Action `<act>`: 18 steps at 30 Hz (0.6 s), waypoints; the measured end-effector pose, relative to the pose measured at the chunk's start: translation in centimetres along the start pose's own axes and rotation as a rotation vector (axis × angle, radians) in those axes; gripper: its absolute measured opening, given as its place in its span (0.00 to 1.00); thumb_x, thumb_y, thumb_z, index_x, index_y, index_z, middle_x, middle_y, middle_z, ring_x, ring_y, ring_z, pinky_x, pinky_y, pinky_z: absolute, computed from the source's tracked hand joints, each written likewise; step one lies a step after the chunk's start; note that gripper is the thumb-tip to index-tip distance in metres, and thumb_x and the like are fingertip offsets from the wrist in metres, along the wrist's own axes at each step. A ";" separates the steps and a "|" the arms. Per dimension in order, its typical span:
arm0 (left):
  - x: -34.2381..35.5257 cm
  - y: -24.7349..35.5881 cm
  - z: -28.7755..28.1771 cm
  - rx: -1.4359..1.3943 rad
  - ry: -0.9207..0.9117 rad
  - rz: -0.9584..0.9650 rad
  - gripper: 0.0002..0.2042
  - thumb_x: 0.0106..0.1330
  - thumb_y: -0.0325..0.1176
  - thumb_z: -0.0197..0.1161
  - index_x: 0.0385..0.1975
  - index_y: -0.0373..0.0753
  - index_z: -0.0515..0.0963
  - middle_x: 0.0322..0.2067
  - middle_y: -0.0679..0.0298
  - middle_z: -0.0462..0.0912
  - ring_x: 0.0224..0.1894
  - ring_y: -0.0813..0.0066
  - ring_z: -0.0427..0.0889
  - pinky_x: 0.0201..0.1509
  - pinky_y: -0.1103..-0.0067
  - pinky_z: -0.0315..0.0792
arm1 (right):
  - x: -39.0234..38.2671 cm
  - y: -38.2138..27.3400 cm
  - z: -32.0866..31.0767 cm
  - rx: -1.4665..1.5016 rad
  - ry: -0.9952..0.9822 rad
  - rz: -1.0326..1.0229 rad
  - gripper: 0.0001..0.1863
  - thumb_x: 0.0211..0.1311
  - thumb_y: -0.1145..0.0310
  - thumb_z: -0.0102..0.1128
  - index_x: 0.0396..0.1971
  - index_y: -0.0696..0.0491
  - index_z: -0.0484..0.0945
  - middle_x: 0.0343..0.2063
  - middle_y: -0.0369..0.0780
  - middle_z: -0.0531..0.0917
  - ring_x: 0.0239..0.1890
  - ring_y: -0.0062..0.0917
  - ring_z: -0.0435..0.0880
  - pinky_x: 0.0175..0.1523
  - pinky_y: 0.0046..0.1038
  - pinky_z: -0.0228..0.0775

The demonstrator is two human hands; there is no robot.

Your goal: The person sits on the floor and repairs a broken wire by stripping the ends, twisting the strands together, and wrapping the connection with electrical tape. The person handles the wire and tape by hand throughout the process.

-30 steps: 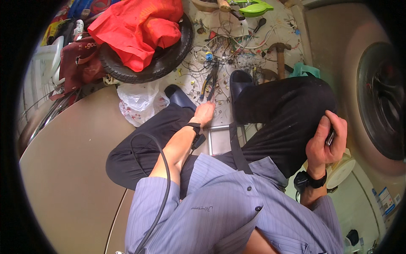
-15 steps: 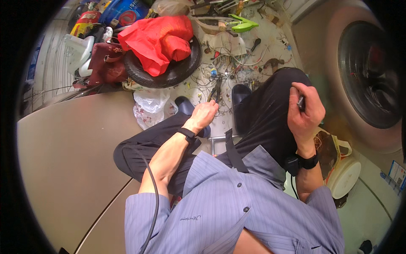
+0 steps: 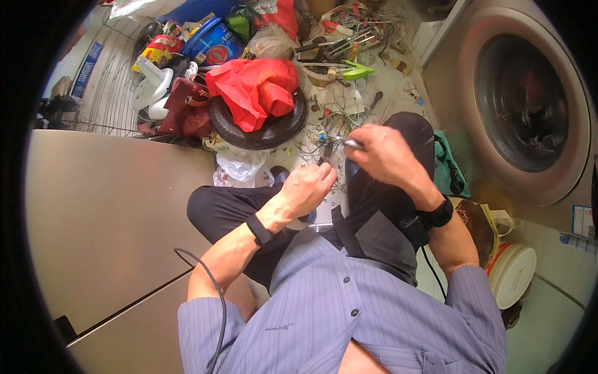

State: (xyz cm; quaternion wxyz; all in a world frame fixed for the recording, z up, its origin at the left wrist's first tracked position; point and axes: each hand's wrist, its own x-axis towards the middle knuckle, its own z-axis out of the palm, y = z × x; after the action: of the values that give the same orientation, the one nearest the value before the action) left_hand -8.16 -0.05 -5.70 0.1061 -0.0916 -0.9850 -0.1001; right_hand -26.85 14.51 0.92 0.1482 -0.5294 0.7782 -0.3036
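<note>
My left hand (image 3: 305, 190) is closed in a pinch above the floor between my knees, around something small and dark that I cannot make out. My right hand (image 3: 386, 156) has come close to it, just to the right and higher, with fingers closed on a small silver object (image 3: 354, 144). Beyond both hands lies a scatter of wires and small parts (image 3: 322, 135) on the dirty floor (image 3: 389, 96). A crumpled white plastic bag (image 3: 240, 165) is to the left of them, by my shoe.
A tyre (image 3: 274, 137) bears a red bag (image 3: 252, 90). Behind are a blue bucket (image 3: 212, 38) and a green clamp-like item (image 3: 356, 70). A washing machine (image 3: 576, 124) stands right, a lidded pail (image 3: 511, 271) below it, a beige metallic panel (image 3: 106, 218) left.
My right hand has moved from beside my right knee inward to near my left hand, still holding the silver object. My view has shifted, showing more of the clutter at the back.
</note>
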 end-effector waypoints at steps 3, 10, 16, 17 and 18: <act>0.2 0.9 -1.0 -0.052 0.094 0.043 0.05 0.58 0.29 0.62 0.32 0.38 0.76 0.31 0.61 0.76 0.32 0.65 0.83 0.33 0.70 0.79 | 0.2 -0.6 1.2 0.231 -0.194 0.062 0.13 0.60 0.63 0.68 0.36 0.58 0.85 0.28 0.49 0.84 0.33 0.40 0.85 0.42 0.36 0.76; -0.5 1.9 -1.9 -0.072 0.085 0.049 0.06 0.58 0.30 0.62 0.33 0.37 0.78 0.31 0.61 0.77 0.34 0.66 0.83 0.33 0.71 0.79 | -0.3 -1.1 3.7 0.720 -0.270 0.232 0.11 0.67 0.70 0.62 0.41 0.60 0.86 0.32 0.38 0.88 0.38 0.17 0.82 0.47 0.25 0.76; -1.3 0.7 -2.5 -0.166 0.115 0.084 0.08 0.60 0.29 0.63 0.37 0.36 0.80 0.34 0.59 0.79 0.38 0.62 0.84 0.40 0.70 0.80 | -1.2 -1.2 3.1 0.870 -0.352 0.171 0.12 0.68 0.71 0.64 0.47 0.60 0.86 0.37 0.36 0.88 0.40 0.16 0.82 0.49 0.23 0.75; -1.3 0.6 -2.6 -0.206 0.134 0.088 0.08 0.60 0.29 0.63 0.38 0.35 0.80 0.35 0.59 0.79 0.39 0.62 0.84 0.40 0.70 0.80 | -1.2 -1.3 3.2 0.867 -0.355 0.175 0.12 0.67 0.71 0.66 0.46 0.60 0.86 0.37 0.35 0.88 0.40 0.16 0.82 0.48 0.23 0.75; -1.3 0.5 -2.6 -0.237 0.140 0.085 0.09 0.61 0.28 0.63 0.40 0.34 0.81 0.38 0.58 0.81 0.40 0.61 0.85 0.40 0.70 0.80 | -1.1 -1.4 3.2 0.876 -0.327 0.172 0.11 0.67 0.71 0.67 0.46 0.59 0.87 0.36 0.34 0.88 0.39 0.15 0.81 0.47 0.22 0.74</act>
State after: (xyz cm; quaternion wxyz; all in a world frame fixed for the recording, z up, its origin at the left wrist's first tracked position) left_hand -6.27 -0.32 -3.40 0.1669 -0.1377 -0.9518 -0.2173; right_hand -23.58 14.18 -0.81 0.5026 -0.3918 0.5843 -0.5024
